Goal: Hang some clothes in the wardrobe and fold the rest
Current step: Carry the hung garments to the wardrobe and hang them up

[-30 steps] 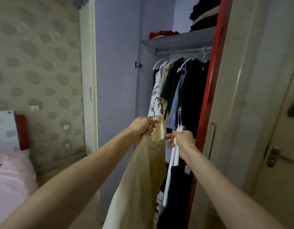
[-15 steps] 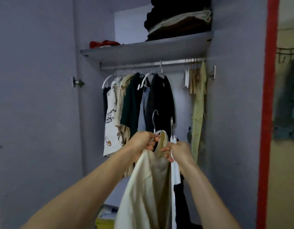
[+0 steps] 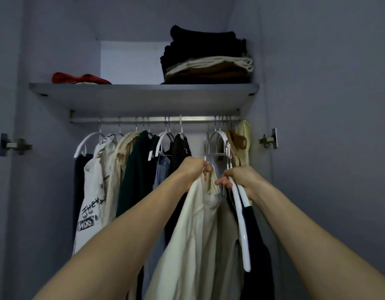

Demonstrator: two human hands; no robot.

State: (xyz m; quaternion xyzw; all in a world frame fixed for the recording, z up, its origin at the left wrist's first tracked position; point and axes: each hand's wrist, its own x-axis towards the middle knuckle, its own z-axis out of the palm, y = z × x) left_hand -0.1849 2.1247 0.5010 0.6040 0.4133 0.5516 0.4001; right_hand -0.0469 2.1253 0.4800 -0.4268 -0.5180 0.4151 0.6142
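At frame centre, below the rail (image 3: 154,119), the left hand (image 3: 192,169) grips a cream garment (image 3: 193,234) at its top. Just right, the right hand (image 3: 241,178) clamps white hangers (image 3: 243,230) carrying a black garment (image 3: 258,256).

shelf (image 3: 144,94), folded stack (image 3: 206,61); red cloth (image 3: 79,78)

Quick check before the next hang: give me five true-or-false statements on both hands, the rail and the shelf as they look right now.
1. The left hand grips a cream garment. True.
2. The right hand is empty. False: it holds white hangers with a dark garment.
3. The rail is bare. False: clothes on hangers fill much of it.
4. Folded clothes sit on the shelf above the rail. True.
5. The red item hangs from the rail. False: it lies on the shelf, at its left.
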